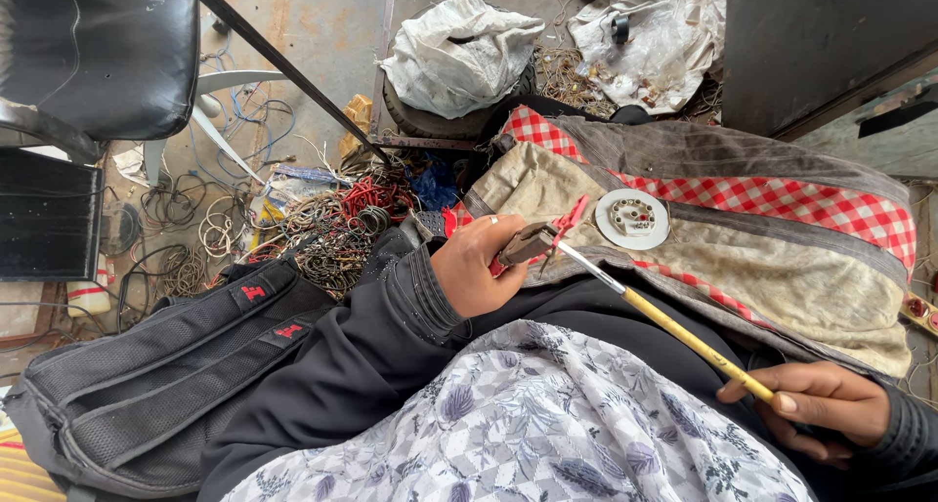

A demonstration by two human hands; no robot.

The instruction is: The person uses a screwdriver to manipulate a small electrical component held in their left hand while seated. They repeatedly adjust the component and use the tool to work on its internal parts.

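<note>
Down on the lap, the left hand (479, 268) is closed around a pair of red-handled metal pliers (537, 240), fingers curled over the handles, the dull grey nose pointing right. Touching that nose is the bristle end of a thin yellow-handled paintbrush with a silver ferrule (664, 324). The right hand (821, 406) pinches the far end of the brush between thumb and fingertips, low at the right edge.

Just beyond the pliers sits a round white plastic disc with a raised centre and small holes (632, 218), lying flat on a worn, stained beige cloth with a red-and-white checked band (782, 258). The cloth is rumpled and frayed, draped across the knees; the disc is near the pliers, not touching them.

To the left, a tangle of red, white and bare copper wire coils (327, 224) heaps on the dusty concrete floor (322, 43). A black fabric backpack with red tags (156, 365) presses against the left sleeve, crowding that side. A black padded chair seat (98, 53) hangs over the upper left, and a slanted dark metal rod (283, 67) crosses above the wires. A crumpled white sack on a dark tyre (459, 58) blocks the top centre.

Open room is mostly over the cloth, right of the disc.
</note>
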